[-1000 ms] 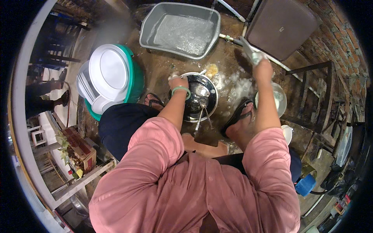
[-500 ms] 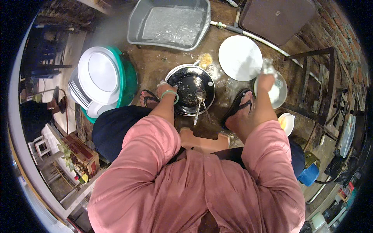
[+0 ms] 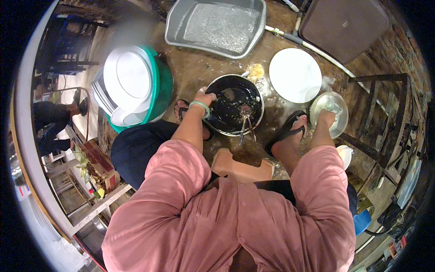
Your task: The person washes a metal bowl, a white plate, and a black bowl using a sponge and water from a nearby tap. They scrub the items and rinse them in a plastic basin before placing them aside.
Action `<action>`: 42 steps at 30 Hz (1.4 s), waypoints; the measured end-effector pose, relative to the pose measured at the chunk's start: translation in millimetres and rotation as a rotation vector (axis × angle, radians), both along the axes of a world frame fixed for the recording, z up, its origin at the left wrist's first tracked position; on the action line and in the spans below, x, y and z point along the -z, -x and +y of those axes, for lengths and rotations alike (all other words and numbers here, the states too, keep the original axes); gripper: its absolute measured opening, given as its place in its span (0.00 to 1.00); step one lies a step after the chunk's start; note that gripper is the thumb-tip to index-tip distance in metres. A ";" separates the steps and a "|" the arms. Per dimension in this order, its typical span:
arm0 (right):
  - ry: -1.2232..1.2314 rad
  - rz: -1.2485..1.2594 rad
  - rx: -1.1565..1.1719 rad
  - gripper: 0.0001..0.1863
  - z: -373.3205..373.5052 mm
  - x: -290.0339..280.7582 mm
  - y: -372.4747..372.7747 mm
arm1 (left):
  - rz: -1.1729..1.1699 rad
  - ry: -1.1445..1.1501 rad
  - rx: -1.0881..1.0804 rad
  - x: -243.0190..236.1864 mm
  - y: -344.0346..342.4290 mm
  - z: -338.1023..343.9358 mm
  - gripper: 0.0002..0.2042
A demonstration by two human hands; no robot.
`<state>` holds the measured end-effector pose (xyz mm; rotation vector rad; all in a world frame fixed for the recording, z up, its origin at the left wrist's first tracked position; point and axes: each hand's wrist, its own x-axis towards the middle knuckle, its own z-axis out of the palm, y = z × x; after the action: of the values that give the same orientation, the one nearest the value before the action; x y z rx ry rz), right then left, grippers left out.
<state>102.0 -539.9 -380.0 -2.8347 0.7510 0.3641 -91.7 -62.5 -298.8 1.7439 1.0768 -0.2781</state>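
Note:
My left hand (image 3: pixel 204 99) grips the near-left rim of a black pan (image 3: pixel 229 97), in which metal utensils (image 3: pixel 245 118) lean on the front edge. Beside the pan at the right, my right hand (image 3: pixel 328 115) is down in a pale round bowl (image 3: pixel 318 127), closed around a soapy, pale-green scrubber or cloth (image 3: pixel 333 107); its exact kind is unclear. A white plate (image 3: pixel 294 75) lies flat on the wet floor behind that bowl, with foam and a yellowish patch (image 3: pixel 256 71) nearby.
A green tub of white plates (image 3: pixel 161 84) stands left, a grey basin of water (image 3: pixel 215 27) behind. Brown board (image 3: pixel 342 25), pipe, dark metal frame (image 3: pixel 398 122) and small white bowl (image 3: pixel 344 157) line the right. Another person's legs (image 3: pixel 56 113) show far left; a terracotta piece (image 3: pixel 240 174) lies before me.
My right hand has come down from beside the grey basin into the pale bowl. A white plate appeared on the floor behind it. My left hand stays on the pan.

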 end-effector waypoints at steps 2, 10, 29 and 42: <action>0.030 -0.222 0.041 0.26 -8.6 1.6 -1.1 | 0.050 0.037 0.038 -43.8 -13.5 -4.1 0.31; -0.194 -0.486 0.031 0.17 109.4 -133.6 -5.4 | -0.115 -0.603 0.808 -178.8 -50.9 -12.3 0.19; -0.518 0.166 -0.633 0.22 211.3 -206.6 111.5 | -0.599 0.171 -0.148 -131.6 -66.4 -84.4 0.16; -0.357 -0.402 -0.885 0.27 207.7 -131.0 124.9 | -0.347 0.028 -0.005 -112.3 -62.2 -97.7 0.20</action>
<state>-22.9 -332.2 -249.0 -2.5842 -0.6101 0.0161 -29.6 -160.2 -186.6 1.6881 0.8209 0.0147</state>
